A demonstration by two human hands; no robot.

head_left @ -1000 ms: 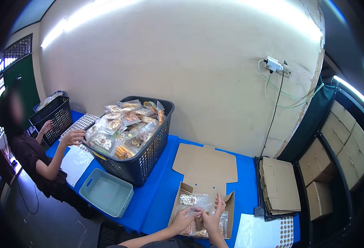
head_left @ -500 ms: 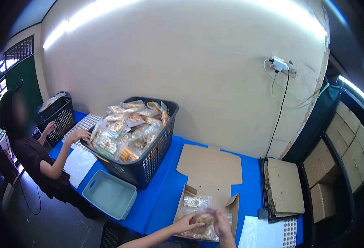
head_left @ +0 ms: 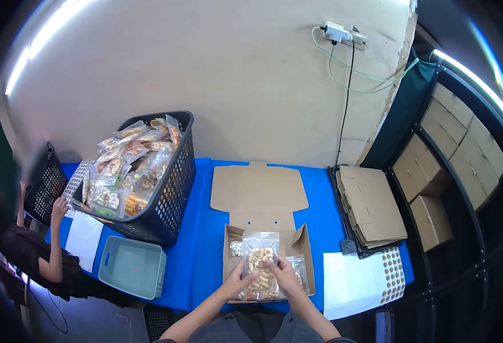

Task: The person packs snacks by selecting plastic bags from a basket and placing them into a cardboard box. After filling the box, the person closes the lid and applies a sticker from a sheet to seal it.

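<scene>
Between both hands I hold up a clear zip bag of pale curled snacks [head_left: 261, 254], with a small round label on its front. My left hand [head_left: 240, 281] grips its left side, and my right hand [head_left: 286, 275] grips its right side. Behind and below it is an open cardboard box [head_left: 310, 251], its lid folded back toward the wall. Inside the box, a packet of white pieces [head_left: 236, 248] shows at the left and another clear packet [head_left: 299, 268] at the right. The held bag hides the middle of the box.
A dark basket [head_left: 174, 194] heaped with snack packets stands left, near a grey-green tray [head_left: 133, 267]. Flat cardboard boxes [head_left: 371, 206] are stacked right, above a sticker sheet [head_left: 354, 283]. Another person [head_left: 40, 251] is at far left; shelves of cartons [head_left: 423, 166] stand at right.
The view has swung right and down. The snack bag, earlier low over the box and blurred by my hands, is now upright with both hands at its sides. The other person's hand has moved off the basket.
</scene>
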